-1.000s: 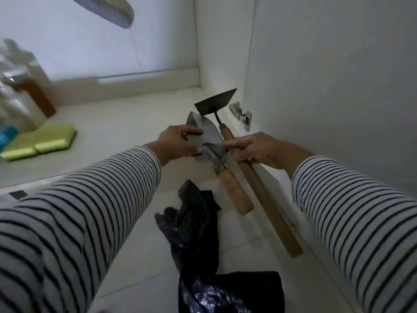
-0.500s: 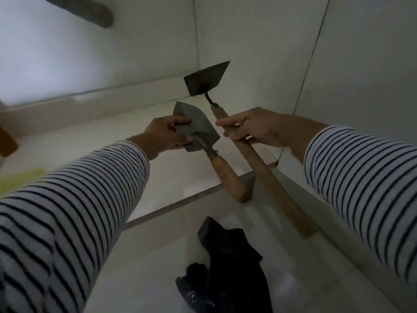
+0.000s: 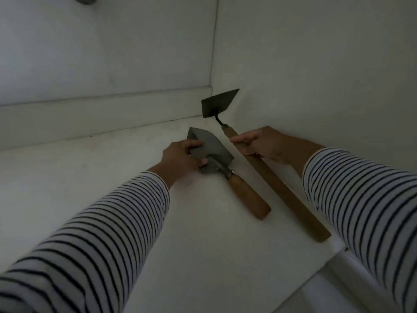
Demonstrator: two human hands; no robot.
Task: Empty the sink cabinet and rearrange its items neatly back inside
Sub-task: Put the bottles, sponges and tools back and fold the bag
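Left hand (image 3: 182, 158): I see it gripping the metal blade of the small trowel (image 3: 222, 169), fingers curled over the edge, thumb under it.
Right hand (image 3: 259, 143): it pinches the upper part of the wooden handle of the hoe (image 3: 266, 172), near the dark blade.
Trowel: now low on the white cabinet floor (image 3: 112, 177), its wooden handle pointing to the front.
Hoe: just beside the trowel, along the right wall (image 3: 316, 75), blade in the back corner.
Change: one second ago I held both tools in the air outside the cabinet, above a dark bag on the tiles; now they are inside, side by side and almost parallel. The bag is not in view anymore.
Meaning: I judge this as the putting-back part; these two tools are nearly placed.
Next: probably release both hands, if the hoe does not roll.
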